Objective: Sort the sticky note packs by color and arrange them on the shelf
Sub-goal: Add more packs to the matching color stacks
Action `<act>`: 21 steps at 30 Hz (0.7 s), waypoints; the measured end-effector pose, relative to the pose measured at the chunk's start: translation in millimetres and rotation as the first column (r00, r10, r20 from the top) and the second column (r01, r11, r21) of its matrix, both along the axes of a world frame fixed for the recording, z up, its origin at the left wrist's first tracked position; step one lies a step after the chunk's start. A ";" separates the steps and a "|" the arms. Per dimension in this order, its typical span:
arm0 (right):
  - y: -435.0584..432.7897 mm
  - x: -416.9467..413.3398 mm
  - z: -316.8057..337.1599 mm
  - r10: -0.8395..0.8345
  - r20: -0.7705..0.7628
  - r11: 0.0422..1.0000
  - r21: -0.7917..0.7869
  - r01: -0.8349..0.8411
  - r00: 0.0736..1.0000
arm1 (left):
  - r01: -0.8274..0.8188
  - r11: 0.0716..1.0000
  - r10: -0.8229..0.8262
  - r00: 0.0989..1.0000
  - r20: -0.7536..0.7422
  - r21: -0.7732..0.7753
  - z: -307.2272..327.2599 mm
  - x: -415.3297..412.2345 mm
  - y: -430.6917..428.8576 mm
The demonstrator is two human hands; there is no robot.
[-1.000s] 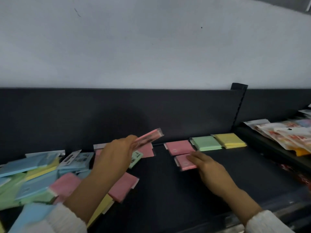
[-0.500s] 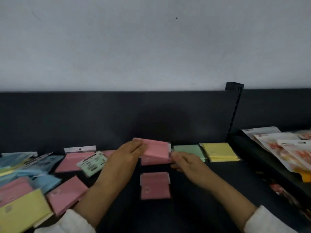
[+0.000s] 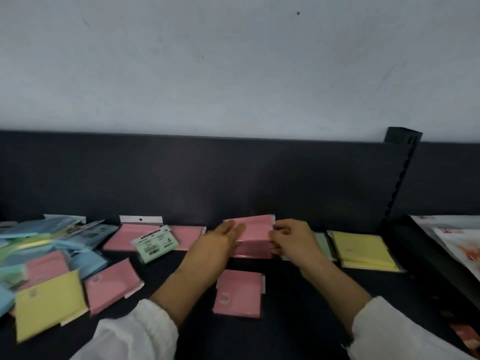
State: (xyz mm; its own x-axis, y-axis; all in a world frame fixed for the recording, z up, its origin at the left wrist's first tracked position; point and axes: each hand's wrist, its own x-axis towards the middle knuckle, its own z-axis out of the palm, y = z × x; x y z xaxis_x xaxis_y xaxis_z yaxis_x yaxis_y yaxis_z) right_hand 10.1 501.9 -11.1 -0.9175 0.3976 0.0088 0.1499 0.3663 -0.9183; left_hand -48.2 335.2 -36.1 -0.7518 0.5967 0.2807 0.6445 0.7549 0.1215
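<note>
A pink sticky note pack (image 3: 255,227) is tilted up at the back of the dark shelf (image 3: 298,307), over another pink pack beneath it. My left hand (image 3: 218,242) holds its left end with the fingers laid along it. My right hand (image 3: 291,240) pinches its right end. Another pink pack (image 3: 239,293) lies flat in front of both hands. Right of my right hand sit a green pack (image 3: 323,242), mostly hidden, and a yellow stack (image 3: 363,249).
A mixed heap of blue, green, pink and yellow packs (image 3: 46,255) fills the shelf's left side, with a barcode-up green pack (image 3: 155,242) and pink packs (image 3: 130,236) behind. A black upright (image 3: 401,175) separates a right bay holding printed bags (image 3: 457,245).
My left hand carried the pink pack from the left over to the pink pile at the back. My right hand left the front pink pack and took the carried pack's right end.
</note>
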 end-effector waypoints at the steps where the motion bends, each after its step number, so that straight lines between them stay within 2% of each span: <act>1: 1.8 -4.9 -5.6 -0.016 0.014 0.997 0.078 0.015 1.000 | 0.008 1.000 -0.008 0.999 0.031 0.000 -4.9 -6.5 2.3; 4: 5.3 -17.6 -19.4 -0.016 0.028 0.959 0.283 0.007 0.999 | 0.041 0.999 -0.045 0.985 0.167 0.028 -13.0 -22.0 8.6; 6: 5.9 -22.4 -25.1 -0.021 0.059 0.896 0.443 -0.007 0.998 | 0.047 0.996 -0.063 0.968 0.245 0.071 -16.3 -27.4 10.4; 10: 1.9 -26.7 -38.0 -0.038 0.159 0.743 0.664 -0.078 0.987 | 0.096 0.995 -0.084 0.958 0.275 -0.030 -25.6 -34.0 6.6; 12: 0.8 -25.6 -41.4 -0.038 0.199 0.706 0.699 -0.114 0.979 | 0.107 0.990 -0.082 0.965 0.251 -0.088 -27.1 -36.2 4.9; 16: -2.0 -28.2 -28.3 -0.016 0.127 0.641 0.763 -0.088 0.992 | 0.089 0.990 -0.066 0.978 0.199 -0.113 -22.7 -38.5 -2.6; 21: -22.7 -43.6 -14.5 0.178 0.131 0.642 0.736 -0.216 0.975 | -0.070 0.992 0.079 0.993 0.090 -0.106 -2.4 -48.3 -46.7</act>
